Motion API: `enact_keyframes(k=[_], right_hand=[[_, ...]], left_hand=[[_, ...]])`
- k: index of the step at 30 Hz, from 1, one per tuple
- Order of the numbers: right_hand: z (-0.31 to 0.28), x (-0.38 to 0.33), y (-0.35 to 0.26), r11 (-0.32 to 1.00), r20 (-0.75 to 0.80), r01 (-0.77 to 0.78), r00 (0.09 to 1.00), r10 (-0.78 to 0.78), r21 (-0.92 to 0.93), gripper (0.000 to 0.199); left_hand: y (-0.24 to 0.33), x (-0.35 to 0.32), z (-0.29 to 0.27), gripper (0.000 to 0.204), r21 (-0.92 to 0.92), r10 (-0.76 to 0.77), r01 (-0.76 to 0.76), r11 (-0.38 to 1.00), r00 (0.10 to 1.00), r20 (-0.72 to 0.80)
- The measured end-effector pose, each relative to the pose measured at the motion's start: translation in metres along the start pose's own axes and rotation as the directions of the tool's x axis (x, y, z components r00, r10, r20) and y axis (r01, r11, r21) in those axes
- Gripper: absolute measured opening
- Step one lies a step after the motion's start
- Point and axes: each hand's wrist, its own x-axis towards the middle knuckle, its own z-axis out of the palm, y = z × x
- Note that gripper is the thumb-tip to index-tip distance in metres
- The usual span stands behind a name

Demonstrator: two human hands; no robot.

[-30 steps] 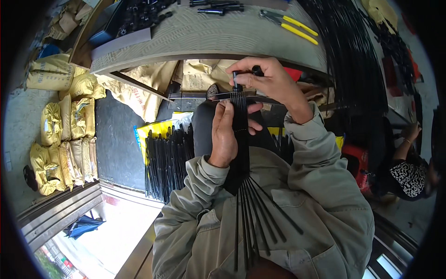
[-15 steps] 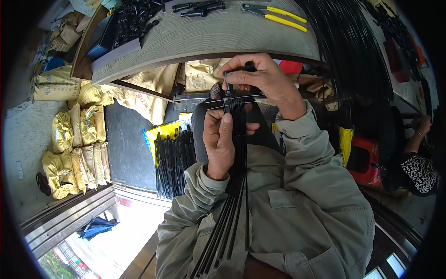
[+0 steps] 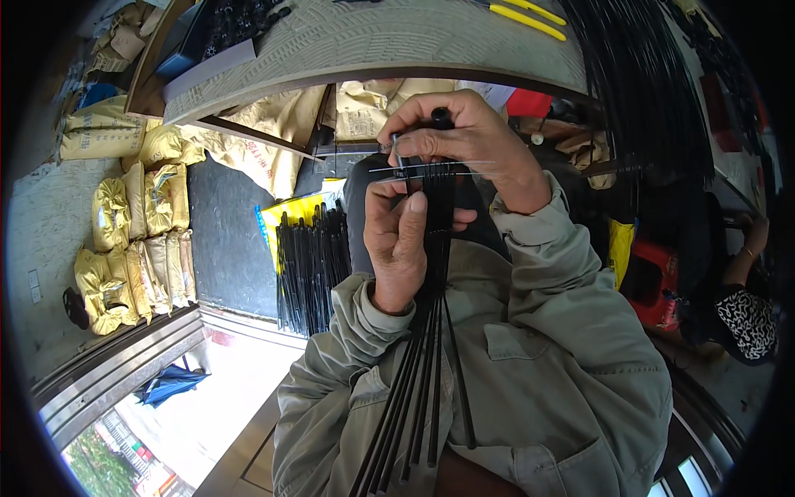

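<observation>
My left hand (image 3: 399, 244) is closed round the upper part of a bundle of thin black rods (image 3: 437, 273), thumb on top. Their lower ends fan out over my lap and jacket. Just above it, my right hand (image 3: 480, 141) pinches a small dark cylindrical part (image 3: 401, 147) at the top of the bundle. A round black knob (image 3: 442, 118) shows between that hand's fingers; whether it belongs to the same part I cannot tell. Thin straight wires (image 3: 468, 165) stick out crosswise between the hands. The joint under my fingertips is partly hidden.
Ahead is a bench (image 3: 356, 58) with yellow-handled pliers (image 3: 530, 18) and long black rods (image 3: 642, 91). More black rods (image 3: 310, 269) stand at my left. Yellow sacks (image 3: 166, 211) line the left wall. A co-worker's arm (image 3: 745, 253) is at the right, near a red stool (image 3: 654, 282).
My view has shifted, so the bench sits higher in the picture. The crosswise wires show more clearly, and the lower rod ends have spread wider. Both hands keep their grip.
</observation>
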Motion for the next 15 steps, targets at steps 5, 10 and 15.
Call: enact_keyframes(k=[5,10,15], right_hand=[[-0.0008,-0.0005,-0.0035,1.0,0.014,-0.012,1.0,0.012,0.005,0.016],[0.0012,0.0014,-0.0045,0.998,0.008,0.032,0.999,-0.032,-0.061,0.016],[0.0006,0.0019,0.0002,1.0,-0.013,0.003,1.0,-0.003,0.006,0.016]], left_hand=[[0.0001,-0.0002,-0.0005,0.019,0.004,0.009,-0.009,1.0,1.0,0.001],[0.0006,0.0008,-0.0003,0.025,0.034,0.016,-0.016,0.999,1.0,-0.015],[0.0001,0.0036,0.0023,0.031,0.065,0.047,-0.045,0.997,0.998,-0.035]])
